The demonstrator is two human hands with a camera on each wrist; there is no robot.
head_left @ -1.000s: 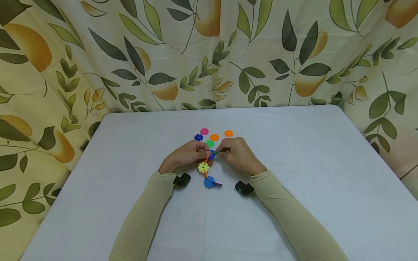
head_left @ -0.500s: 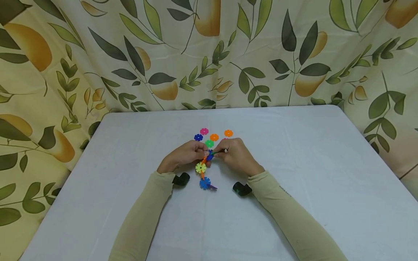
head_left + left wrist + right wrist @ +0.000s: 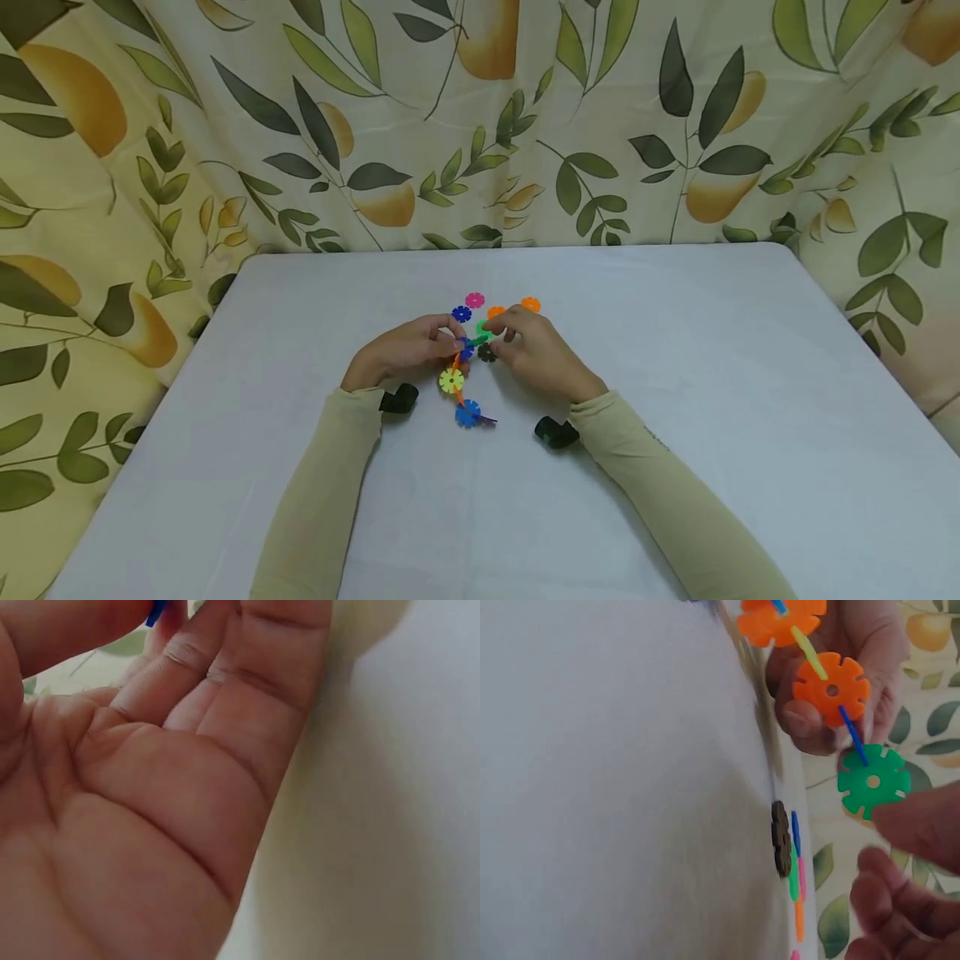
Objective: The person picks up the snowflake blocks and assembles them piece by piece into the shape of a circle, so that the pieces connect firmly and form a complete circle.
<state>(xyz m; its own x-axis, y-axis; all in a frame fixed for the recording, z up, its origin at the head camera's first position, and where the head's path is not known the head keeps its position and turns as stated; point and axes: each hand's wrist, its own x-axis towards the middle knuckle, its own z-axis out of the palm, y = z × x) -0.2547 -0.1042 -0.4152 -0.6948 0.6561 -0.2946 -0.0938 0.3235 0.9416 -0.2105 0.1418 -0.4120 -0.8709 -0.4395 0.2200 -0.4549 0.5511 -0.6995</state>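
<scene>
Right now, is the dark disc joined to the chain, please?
No, the dark disc lies on the table, apart from the chain.

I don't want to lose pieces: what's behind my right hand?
In the head view, beyond your right hand: an orange disc, a nearer orange disc, partly covered, and part of a light green disc. Whatever the hand fully hides can't be seen.
</scene>
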